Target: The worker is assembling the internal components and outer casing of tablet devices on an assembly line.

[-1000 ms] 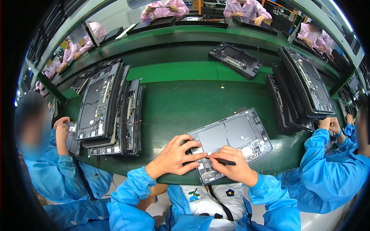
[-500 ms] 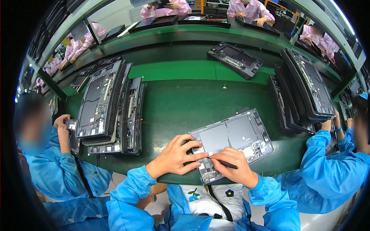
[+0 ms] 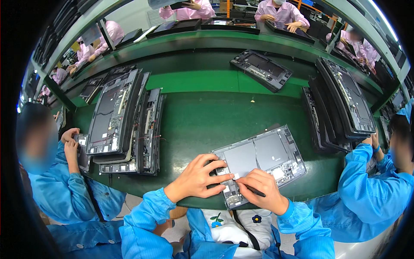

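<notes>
Two-handed, steadied the opened tablet (image 3: 276, 151) on the green table (image 3: 194, 116) with spread left hand (image 3: 195, 178); pinched the black pen-like tool (image 3: 257, 191) in right hand (image 3: 271, 190), angled it more bodyward than moments earlier, apparently still working the same half-hidden spot.

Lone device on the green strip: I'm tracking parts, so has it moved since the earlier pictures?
Yes: the lone device has shifted slightly left against the pale speck on the table.

Electronics workshop: green bench (image 3: 198, 112), stacked tablets (image 3: 113, 113)
</notes>
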Available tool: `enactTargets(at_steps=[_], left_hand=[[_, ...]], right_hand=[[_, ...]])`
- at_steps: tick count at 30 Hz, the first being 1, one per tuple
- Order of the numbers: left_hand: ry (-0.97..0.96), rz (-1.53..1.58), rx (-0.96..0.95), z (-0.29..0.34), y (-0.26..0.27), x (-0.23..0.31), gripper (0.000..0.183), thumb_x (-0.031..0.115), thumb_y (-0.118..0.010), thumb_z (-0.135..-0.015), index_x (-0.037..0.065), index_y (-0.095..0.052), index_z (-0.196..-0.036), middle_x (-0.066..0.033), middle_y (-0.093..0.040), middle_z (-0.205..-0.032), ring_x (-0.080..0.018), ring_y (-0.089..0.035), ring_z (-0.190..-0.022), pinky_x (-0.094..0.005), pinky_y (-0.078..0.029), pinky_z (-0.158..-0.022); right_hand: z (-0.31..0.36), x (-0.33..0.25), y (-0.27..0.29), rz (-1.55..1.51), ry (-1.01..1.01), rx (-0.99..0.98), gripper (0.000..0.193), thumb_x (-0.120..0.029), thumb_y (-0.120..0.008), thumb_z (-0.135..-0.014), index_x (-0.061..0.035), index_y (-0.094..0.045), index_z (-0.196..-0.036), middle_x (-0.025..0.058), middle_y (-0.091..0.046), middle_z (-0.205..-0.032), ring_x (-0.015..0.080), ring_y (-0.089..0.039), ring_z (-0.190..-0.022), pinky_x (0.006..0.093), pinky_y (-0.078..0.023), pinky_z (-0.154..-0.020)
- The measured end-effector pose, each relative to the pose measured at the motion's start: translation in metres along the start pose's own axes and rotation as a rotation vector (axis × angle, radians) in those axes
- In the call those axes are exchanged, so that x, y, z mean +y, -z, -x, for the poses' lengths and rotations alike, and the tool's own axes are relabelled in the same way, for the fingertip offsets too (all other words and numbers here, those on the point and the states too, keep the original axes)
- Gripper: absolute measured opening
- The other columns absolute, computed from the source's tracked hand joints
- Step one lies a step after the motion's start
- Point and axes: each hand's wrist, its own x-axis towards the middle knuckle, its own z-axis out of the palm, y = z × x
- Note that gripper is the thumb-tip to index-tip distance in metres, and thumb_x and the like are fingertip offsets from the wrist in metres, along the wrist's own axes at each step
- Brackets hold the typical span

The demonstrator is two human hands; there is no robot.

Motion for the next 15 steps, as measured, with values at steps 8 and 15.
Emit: enactTargets(at_steps=[8, 15], left_hand=[[0.008, -0.029, 0.004, 0.000, 0.001, 0.004, 0.041, 0.030, -0.078, -0.079, 0.030, -0.077, -0.119, -0.0044, -0.063, -0.123, -0.0326, -0.057, -0.116, -0.0482, -0.052, -0.095], [0.082, -0.020, -0.021, 0.004, 0.006, 0.023, 0.047, 0.037, -0.078, -0.082, 0.031, -0.072, -0.129, -0.0068, -0.059, -0.135, -0.0348, -0.055, -0.124, -0.0516, -0.048, -0.103]], right_hand=[[0.005, -0.003, 0.001, -0.003, 0.015, 0.015, 0.017, 0.003, -0.077, -0.074, -0.0015, -0.071, -0.090, 0.0071, -0.064, -0.076, 0.0247, -0.063, -0.071, 0.0362, -0.049, -0.061], [0.006, 0.002, -0.001, -0.064, -0.042, 0.028, 0.017, 0.003, -0.078, -0.074, -0.0014, -0.071, -0.089, 0.0076, -0.065, -0.076, 0.0254, -0.064, -0.071, 0.0363, -0.050, -0.063]])
